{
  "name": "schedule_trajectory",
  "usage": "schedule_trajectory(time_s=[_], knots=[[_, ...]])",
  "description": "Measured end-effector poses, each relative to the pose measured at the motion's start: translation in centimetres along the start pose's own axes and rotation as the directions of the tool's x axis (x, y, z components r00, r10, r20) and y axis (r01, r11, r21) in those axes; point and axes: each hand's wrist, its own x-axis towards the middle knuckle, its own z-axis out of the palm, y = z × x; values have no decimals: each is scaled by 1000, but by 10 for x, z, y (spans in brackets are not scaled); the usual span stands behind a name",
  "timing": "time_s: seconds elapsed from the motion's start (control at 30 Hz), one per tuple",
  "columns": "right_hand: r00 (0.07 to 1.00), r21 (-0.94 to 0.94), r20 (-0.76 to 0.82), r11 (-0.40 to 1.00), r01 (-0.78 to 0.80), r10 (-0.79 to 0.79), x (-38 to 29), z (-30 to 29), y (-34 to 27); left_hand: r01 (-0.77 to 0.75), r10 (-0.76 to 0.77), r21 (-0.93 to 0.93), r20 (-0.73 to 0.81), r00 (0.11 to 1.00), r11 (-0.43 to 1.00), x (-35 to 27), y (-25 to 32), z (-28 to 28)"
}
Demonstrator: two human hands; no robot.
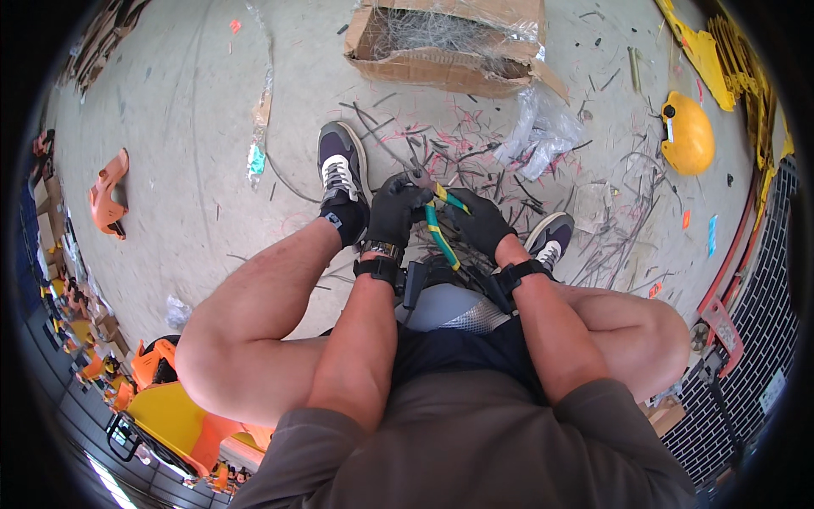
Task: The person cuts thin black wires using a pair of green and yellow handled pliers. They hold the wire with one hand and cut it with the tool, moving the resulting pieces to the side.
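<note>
Pliers [434, 219] with green and yellow handles lie between my gloved hands, their metal jaws turned away from me and the handles spread apart. My right hand [482, 221], in a black glove, grips the right handle. The other handle slants down towards my lap. Curled beside the jaws is my left hand [393, 213], also black-gloved, its thumb against the pliers' head. Whatever its fingers pinch is hidden. A dark cable piece [395, 153] shows just beyond the jaws, among black and red offcuts [467, 149] on the concrete floor.
A torn cardboard box [439, 71] full of tangled clear strands stands ahead. Crumpled plastic film [540, 137] lies near it. A yellow plastic shell [690, 133] sits at right, an orange plastic part [109, 194] at left. Yellow panels [718, 57] are stacked at the right edge.
</note>
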Motion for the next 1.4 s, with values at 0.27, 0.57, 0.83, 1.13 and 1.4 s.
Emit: schedule_trajectory(time_s=[0.27,0.57,0.83,1.13,1.4], knots=[[999,31,10,999,42,-42,4,2,8,22,-22,-20,9,1000,1000,-5,6,3],[946,-159,239,970,-186,221,4,1,-3,14,-18,84,47,999,996,-5,2,5],[942,-432,213,890,-147,259,-3,0,-27,-37,33,127,33,999,991,3,-5,1],[979,-293,162,953,-74,126,-5,7,-11,-81,78,43,58,995,996,5,-11,7],[967,-143,204,982,-122,150,-12,7,-18,-124,126,-74,27,992,990,9,-24,13]])
